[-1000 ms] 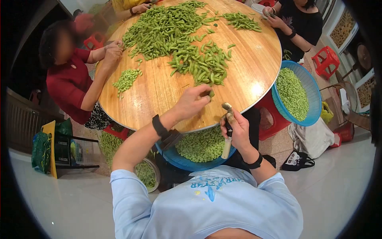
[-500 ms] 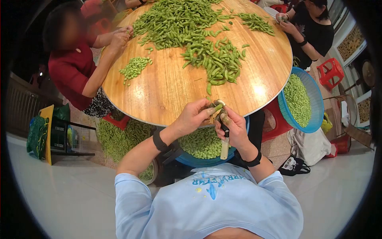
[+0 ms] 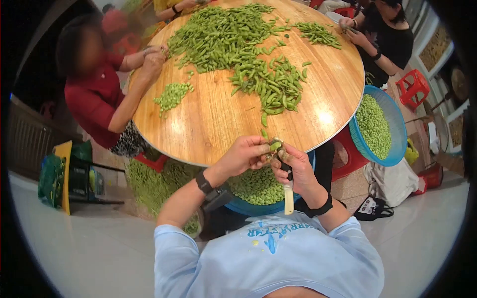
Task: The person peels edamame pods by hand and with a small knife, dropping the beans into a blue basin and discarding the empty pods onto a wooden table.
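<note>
My left hand [image 3: 247, 156] pinches a green soybean pod [image 3: 275, 146] over the near table edge. Close against it, my right hand [image 3: 300, 171] is closed around a small knife [image 3: 288, 197] whose black and cream handle points down towards my body; I cannot make out its blade. The right fingertips look dark and stained, and they touch the pod's right end. Another pod [image 3: 265, 134] lies just beyond my fingers. Below both hands, a blue basin [image 3: 238, 204] holds shelled green beans [image 3: 257, 187].
A big pile of pods [image 3: 218, 37] covers the far half of the round wooden table [image 3: 208, 119]. Shelled beans [image 3: 172, 95] lie at left, near a person in red [image 3: 94, 92]. A person in black [image 3: 390, 44] handles something at right, beside a blue basket [image 3: 397, 134] of beans.
The view has shifted slightly, so the table edge and both hands sit lower. The knife handle hangs more plainly below my right hand. Both hands keep their hold.
</note>
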{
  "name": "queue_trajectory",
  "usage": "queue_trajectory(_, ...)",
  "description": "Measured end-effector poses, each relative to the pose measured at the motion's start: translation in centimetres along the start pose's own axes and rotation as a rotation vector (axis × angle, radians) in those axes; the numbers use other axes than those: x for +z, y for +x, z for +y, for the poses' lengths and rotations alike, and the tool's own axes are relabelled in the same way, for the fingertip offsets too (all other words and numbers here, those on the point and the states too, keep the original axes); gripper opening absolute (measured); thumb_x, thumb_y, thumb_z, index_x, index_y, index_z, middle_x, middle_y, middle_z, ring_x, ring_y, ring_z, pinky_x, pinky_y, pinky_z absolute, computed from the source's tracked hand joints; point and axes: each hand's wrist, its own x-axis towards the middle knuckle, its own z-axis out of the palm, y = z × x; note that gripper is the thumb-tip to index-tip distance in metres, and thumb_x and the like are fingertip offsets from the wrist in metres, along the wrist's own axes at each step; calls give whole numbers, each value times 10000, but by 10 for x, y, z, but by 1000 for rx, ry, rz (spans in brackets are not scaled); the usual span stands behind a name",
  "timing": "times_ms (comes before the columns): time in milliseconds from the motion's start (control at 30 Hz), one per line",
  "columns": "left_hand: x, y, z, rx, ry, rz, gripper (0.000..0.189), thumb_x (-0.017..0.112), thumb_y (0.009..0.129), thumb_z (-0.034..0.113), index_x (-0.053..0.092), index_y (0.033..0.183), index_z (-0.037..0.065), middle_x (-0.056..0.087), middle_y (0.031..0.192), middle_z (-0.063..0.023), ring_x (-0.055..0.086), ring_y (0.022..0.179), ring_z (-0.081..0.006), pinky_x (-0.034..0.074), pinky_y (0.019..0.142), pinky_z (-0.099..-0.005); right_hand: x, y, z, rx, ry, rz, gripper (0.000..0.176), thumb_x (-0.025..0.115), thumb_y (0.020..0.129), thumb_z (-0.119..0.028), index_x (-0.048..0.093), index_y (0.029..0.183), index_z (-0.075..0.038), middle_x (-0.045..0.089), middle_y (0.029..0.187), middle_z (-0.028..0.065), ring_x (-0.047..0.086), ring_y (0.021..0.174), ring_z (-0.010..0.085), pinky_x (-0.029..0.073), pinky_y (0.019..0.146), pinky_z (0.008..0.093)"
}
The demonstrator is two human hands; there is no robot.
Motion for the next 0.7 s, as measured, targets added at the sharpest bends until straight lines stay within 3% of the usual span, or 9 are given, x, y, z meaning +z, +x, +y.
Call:
queue_trajectory(67,2,-2,7,38,315,69,107,561,928,117,581,971,21,586,716,-42,536,567,-129,402,494,-241,-3,1,1,117,157,52,257,539,950,-130,558,1200,-76,570,800,81,458,542,110,383,430,219)
queue_trajectory(133,12,-10,9,682,1119,166,111,598,852,41,571,952,1,571,740,-110,565,605,-231,441,518,-307,-3,-1,3,105,175,58,238,541,949,-132,566,1180,-80,577,810,83,468,547,113,379,425,215)
queue_trajectory(167,15,-10,10,844,1263,157,188,617,781,-6,566,961,-17,540,778,-163,573,680,-317,467,567,-362,-1,-1,4,125,182,57,232,541,950,-134,567,1174,-80,580,812,82,473,549,115,376,421,213)
queue_trajectory(267,20,-16,10,860,1533,214,196,614,776,-16,566,966,-10,528,784,-155,577,714,-316,466,572,-368,1,-1,7,143,187,65,229,543,953,-148,575,1170,-78,590,820,77,489,550,114,374,409,208)
queue_trajectory(433,18,-14,7,799,1227,188,156,633,841,39,600,973,-35,584,742,-126,592,632,-239,464,552,-305,4,-4,7,70,95,60,246,533,962,-160,580,1180,-55,594,796,68,508,550,103,386,412,198)
queue_trajectory(500,18,-14,4,248,410,188,184,607,887,66,617,1032,-48,612,752,-69,583,634,-139,463,555,-283,3,-2,8,27,38,70,247,520,968,-156,577,1182,-46,594,787,63,510,550,99,389,415,197)
queue_trajectory(633,25,-13,-2,213,420,193,213,570,922,78,613,1089,-46,612,787,-28,563,692,-77,468,573,-270,-1,1,14,-322,-569,145,256,569,913,-95,566,1152,-1,594,786,84,545,574,127,417,442,244)
queue_trajectory(667,28,-12,-4,368,631,240,182,550,879,40,600,1031,-48,593,773,-109,579,686,-198,463,586,-312,-2,3,14,-497,-822,182,280,605,875,-70,557,1138,13,593,807,107,569,594,160,434,461,263)
queue_trajectory(700,29,-12,-5,522,844,288,156,531,837,2,586,974,-49,574,758,-190,596,680,-318,459,600,-353,-4,5,14,-493,-825,181,280,605,875,-70,557,1138,13,593,807,107,569,594,160,434,461,263)
